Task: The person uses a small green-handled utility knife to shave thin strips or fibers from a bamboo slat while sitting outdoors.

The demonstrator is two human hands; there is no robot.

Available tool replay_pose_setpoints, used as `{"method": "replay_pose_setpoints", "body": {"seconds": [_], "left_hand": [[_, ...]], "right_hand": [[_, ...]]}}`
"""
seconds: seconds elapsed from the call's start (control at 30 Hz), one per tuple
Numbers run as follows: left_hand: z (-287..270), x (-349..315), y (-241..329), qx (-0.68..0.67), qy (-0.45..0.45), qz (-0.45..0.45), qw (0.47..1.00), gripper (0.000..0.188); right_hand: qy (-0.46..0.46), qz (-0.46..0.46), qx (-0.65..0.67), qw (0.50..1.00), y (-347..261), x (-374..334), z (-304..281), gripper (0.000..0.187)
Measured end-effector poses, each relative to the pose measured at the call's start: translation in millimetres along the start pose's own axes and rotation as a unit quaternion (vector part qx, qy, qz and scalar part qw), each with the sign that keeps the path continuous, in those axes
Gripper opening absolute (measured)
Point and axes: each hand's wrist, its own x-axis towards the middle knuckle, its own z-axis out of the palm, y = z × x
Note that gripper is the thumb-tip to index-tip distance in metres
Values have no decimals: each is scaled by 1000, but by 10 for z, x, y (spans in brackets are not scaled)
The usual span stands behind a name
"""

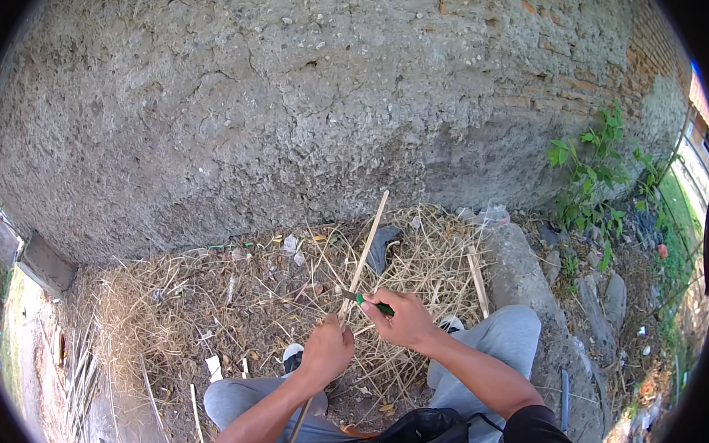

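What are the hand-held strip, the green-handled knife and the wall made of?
The strip looks like bamboo or wood: pale, straight, matte. The knife: blade probably metal, dull and dark; handle perhaps plastic, evenly green. The wall: seemingly rough grey plaster over brick, which shows upper right.

The ground (256,298) is carrying plenty — dry shavings (148,308) are littering it, a dark scrap (381,251) is lying among them — a pale strip (477,282) is resting farther right.
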Motion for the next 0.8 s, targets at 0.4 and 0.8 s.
{"method": "replay_pose_setpoints", "body": {"seconds": [0.4,0.8], "left_hand": [[42,-482,-76,16,-84,55,995,18],[-343,-46,-198,-42,-32,-65,996,22]], "right_hand": [[164,167,-134,963,921,488,-632,21],[-38,288,717,634,296,384,-690,69]]}}
